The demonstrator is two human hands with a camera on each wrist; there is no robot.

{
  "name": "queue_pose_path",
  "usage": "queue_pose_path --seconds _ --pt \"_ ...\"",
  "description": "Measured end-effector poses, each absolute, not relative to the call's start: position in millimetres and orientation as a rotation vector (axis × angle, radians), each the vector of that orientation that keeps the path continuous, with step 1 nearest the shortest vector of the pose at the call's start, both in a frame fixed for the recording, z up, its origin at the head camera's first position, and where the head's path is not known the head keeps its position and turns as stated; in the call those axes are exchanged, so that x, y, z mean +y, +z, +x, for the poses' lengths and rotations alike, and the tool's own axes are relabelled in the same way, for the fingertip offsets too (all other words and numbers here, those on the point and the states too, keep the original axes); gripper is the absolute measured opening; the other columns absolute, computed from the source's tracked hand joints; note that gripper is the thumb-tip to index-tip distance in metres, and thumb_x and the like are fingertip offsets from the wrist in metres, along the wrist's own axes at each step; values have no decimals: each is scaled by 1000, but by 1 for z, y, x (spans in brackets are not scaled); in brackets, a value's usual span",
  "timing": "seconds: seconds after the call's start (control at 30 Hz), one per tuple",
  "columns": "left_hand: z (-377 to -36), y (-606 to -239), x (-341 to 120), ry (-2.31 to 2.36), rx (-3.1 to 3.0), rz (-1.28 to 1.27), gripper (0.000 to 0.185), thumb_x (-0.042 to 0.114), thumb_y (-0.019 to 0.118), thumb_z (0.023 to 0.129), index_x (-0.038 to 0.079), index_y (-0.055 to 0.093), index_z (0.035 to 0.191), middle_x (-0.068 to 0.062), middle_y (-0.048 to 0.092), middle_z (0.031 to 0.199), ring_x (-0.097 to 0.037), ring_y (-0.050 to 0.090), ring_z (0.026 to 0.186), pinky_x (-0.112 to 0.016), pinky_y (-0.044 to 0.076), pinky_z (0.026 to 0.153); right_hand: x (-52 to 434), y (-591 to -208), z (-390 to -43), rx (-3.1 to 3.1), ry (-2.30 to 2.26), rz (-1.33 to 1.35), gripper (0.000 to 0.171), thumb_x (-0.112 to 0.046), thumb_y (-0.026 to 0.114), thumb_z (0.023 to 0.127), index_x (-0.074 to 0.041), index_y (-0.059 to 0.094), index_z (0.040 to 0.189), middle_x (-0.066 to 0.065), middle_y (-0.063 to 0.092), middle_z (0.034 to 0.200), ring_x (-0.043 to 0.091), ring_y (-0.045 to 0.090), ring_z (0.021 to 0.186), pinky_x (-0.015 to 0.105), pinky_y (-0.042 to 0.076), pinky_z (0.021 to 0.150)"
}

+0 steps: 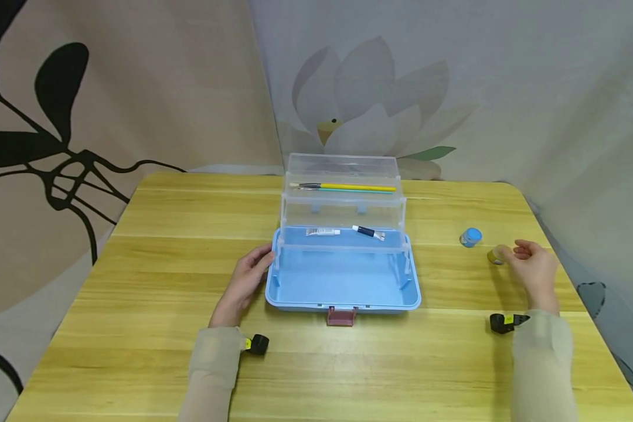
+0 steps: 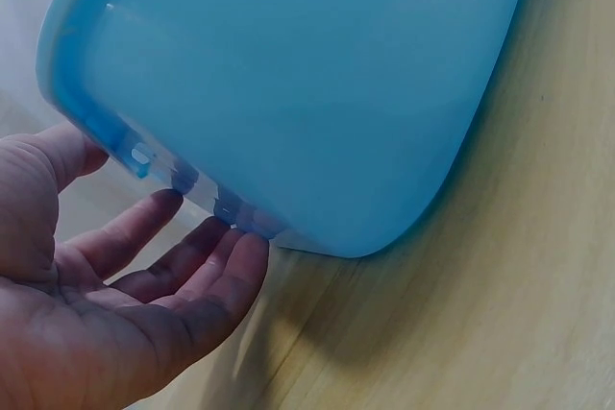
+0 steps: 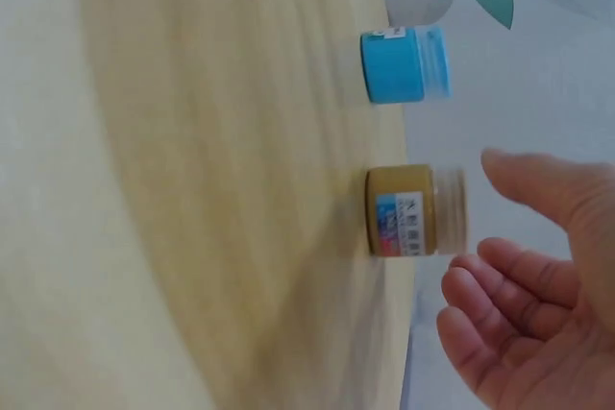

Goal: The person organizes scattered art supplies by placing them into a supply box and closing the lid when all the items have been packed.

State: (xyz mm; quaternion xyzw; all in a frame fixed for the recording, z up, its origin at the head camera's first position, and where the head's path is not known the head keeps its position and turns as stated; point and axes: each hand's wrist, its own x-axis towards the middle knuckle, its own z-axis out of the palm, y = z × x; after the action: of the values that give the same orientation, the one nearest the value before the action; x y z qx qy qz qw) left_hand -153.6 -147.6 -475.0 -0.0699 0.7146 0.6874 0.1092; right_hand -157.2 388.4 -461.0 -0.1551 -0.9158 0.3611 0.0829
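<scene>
Right hand [image 1: 535,269] hovering over the tabletop [image 1: 137,293], thumb standing apart, fingers loosely bent, gripping nothing. Ochre paint jar [image 3: 399,210] with clear cap is standing upright just inward of this hand, cap toward the thumb and fingertips; whether a fingertip is touching the cap, cannot tell. Printed label is showing on the jar's side. Blue paint jar [image 1: 472,237] is standing near the ochre one, farther inward and slightly beyond the right hand

Left hand [image 1: 247,278] is holding the light-blue storage box [image 1: 343,281] by its near end, thumb over the rim, fingertips against the outer wall. Box is sitting open, immediately to the right of that hand; maroon latch [image 1: 340,317] is hanging at its front, right of the left wrist. Above the box, beyond the left hand, two clear trays are rising in steps. Lower tray [image 1: 343,246] is carrying a white paint tube [image 1: 323,232] and a dark-banded tube [image 1: 368,232]; upper tray [image 1: 348,196], farther off, is bearing yellow-handled [image 1: 358,187] and teal-handled paintbrushes
</scene>
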Motion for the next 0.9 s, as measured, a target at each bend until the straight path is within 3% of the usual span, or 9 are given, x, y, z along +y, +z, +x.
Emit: queue_pose_path --seconds 0.23,0.5,0.9 --pt "-153 -475 -148 2006 2109 -211 48 28 50 98 2 44 137 -15 46 136 -25 47 116 -38 43 97 390 -467 -153 -2831 1026 -425 66 -38 63 88 13 48 127 30 55 113 -2 42 77 10 38 58" --pt "-154 -475 -147 2024 2094 -221 46 28 52 97 3 46 136 -14 47 135 -24 49 114 -34 46 93 391 -472 -153 -2840 980 -387 59 -30 66 87 16 50 121 32 57 108 -16 37 66 8 39 55" --pt "-154 -475 -147 2012 2105 -211 48 28 51 98 2 45 137 -15 46 136 -25 48 116 -35 45 95 392 -479 -156 -2824 982 -395 53 -26 64 89 18 52 117 34 58 105 -19 37 62 7 39 53"
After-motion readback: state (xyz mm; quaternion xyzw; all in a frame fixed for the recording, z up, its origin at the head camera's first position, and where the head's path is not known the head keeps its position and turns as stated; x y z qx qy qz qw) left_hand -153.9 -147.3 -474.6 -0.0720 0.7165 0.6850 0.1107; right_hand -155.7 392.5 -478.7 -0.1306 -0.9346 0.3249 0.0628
